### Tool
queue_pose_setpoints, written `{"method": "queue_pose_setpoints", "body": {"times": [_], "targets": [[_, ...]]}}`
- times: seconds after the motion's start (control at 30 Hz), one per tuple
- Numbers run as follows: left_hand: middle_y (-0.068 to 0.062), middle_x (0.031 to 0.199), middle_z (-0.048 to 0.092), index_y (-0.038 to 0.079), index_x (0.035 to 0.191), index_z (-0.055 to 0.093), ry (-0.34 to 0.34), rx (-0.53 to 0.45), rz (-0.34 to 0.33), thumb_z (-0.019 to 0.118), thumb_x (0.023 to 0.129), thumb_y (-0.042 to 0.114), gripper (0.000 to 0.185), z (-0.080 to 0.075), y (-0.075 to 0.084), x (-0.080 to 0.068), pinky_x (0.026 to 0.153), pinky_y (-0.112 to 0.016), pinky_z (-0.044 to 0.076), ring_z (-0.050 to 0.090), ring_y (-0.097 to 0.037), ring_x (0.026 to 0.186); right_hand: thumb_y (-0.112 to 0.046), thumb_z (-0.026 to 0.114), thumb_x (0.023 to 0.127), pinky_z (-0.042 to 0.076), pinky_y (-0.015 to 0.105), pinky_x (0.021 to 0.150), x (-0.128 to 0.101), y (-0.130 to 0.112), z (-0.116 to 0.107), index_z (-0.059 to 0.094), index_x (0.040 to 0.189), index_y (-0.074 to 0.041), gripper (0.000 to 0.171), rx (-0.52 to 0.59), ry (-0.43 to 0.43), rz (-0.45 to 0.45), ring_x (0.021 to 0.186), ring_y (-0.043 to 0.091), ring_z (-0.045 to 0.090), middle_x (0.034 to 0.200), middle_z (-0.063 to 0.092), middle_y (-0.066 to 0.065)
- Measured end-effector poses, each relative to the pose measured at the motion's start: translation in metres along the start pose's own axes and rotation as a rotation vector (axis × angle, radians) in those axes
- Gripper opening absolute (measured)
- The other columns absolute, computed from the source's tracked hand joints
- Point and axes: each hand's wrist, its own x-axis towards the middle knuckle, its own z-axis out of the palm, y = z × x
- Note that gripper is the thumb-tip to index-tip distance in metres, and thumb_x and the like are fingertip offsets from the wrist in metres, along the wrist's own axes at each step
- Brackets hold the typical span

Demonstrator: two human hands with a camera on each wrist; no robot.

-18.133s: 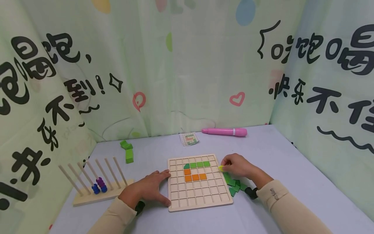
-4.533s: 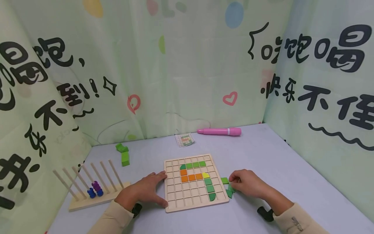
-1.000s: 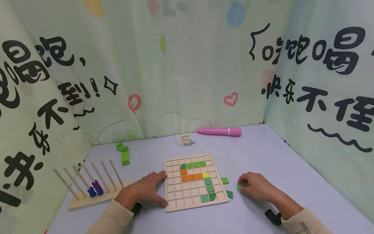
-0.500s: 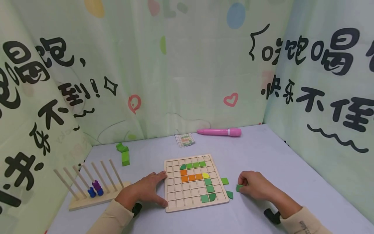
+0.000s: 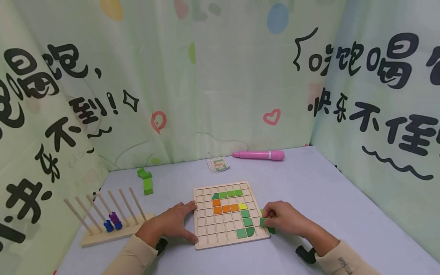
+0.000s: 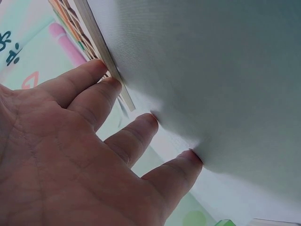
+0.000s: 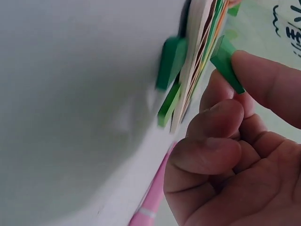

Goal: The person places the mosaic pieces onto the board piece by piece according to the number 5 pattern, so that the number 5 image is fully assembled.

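A wooden grid board (image 5: pixel 206 240) lies on the table and holds green, orange and one yellow tile (image 5: pixel 242 206) in a bent line. My left hand (image 5: pixel 182 223) rests flat at the board's left edge (image 6: pixel 101 47), with straight fingers (image 6: pixel 136 127) touching the edge and the table. My right hand (image 5: pixel 271 218) is at the board's right edge and pinches a small green tile (image 5: pixel 264 222) between thumb and fingertips (image 7: pixel 256 77). In the right wrist view the green tile (image 7: pixel 225 63) hangs just over the board's rim (image 7: pixel 197 56). Two loose green tiles (image 7: pixel 170 61) lie beside that rim.
A pink pen (image 5: pixel 258 155) and a small pattern card (image 5: pixel 218 164) lie behind the board. Green blocks (image 5: pixel 147 182) sit at the back left. A wooden peg rack (image 5: pixel 103 235) with blue and purple beads (image 5: pixel 113 221) stands at the left. Printed curtains close in three sides.
My right hand has moved left from the table to the board's right edge, carrying the green tile. Since the earliest frame more tiles have filled the board. The left hand has stayed put.
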Motion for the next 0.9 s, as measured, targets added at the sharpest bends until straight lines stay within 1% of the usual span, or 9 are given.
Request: {"method": "queue_pose_setpoints", "body": {"times": [0.13,0.27,0.37,0.57,0.73,0.9], "targets": [[-0.002,0.168,0.037,0.012,0.156,0.047,-0.001,-0.003,0.007,0.093,0.068,0.054,0.108,0.0,-0.001,0.002,0.12,-0.064,0.033,0.029,-0.044,0.154,-0.006,0.075,0.088,0.043,0.024,0.06,0.007,-0.011,0.012,0.067,0.093,-0.007,0.01,0.027,-0.067,-0.064,0.074,0.015,0.055,0.078,0.061,-0.001],[-0.002,0.168,0.037,0.012,0.156,0.047,0.001,0.002,0.004,0.093,0.068,0.054,0.108,0.0,-0.002,0.003,0.12,-0.064,0.032,0.029,-0.044,0.155,-0.006,0.073,0.087,0.045,0.023,0.063,0.014,-0.023,0.026,0.068,0.093,-0.008,0.008,0.014,-0.105,-0.119,0.074,0.012,0.056,0.078,0.062,-0.003],[-0.001,0.168,0.037,0.013,0.155,0.047,0.006,0.003,-0.005,0.094,0.067,0.054,0.108,0.001,-0.001,0.002,0.12,-0.063,0.033,0.03,-0.043,0.155,-0.007,0.074,0.087,0.046,0.023,0.065,0.02,-0.033,0.037,0.068,0.091,-0.011,0.008,-0.007,-0.121,-0.153,0.074,0.01,0.056,0.078,0.063,-0.006],[-0.002,0.168,0.037,0.012,0.155,0.047,0.005,-0.009,-0.007,0.095,0.067,0.052,0.107,0.001,-0.001,0.002,0.12,-0.064,0.032,0.029,-0.043,0.155,-0.004,0.075,0.087,0.044,0.023,0.063,0.027,-0.05,0.052,0.067,0.087,-0.013,0.012,-0.036,-0.126,-0.212,0.07,0.007,0.053,0.075,0.062,-0.008],[-0.002,0.168,0.038,0.012,0.154,0.048,0.01,-0.007,-0.006,0.095,0.067,0.052,0.107,0.002,-0.002,0.002,0.12,-0.063,0.033,0.03,-0.043,0.154,-0.002,0.075,0.087,0.043,0.023,0.061,0.031,-0.054,0.061,0.067,0.085,-0.013,0.015,-0.048,-0.129,-0.219,0.068,0.007,0.051,0.073,0.06,-0.007],[-0.001,0.167,0.038,0.013,0.154,0.048,0.016,-0.002,-0.005,0.095,0.067,0.053,0.107,0.003,-0.002,0.002,0.12,-0.063,0.033,0.031,-0.043,0.154,-0.003,0.076,0.088,0.044,0.023,0.062,0.032,-0.057,0.063,0.066,0.084,-0.014,0.015,-0.073,-0.127,-0.214,0.07,0.007,0.052,0.075,0.06,-0.007]]}}
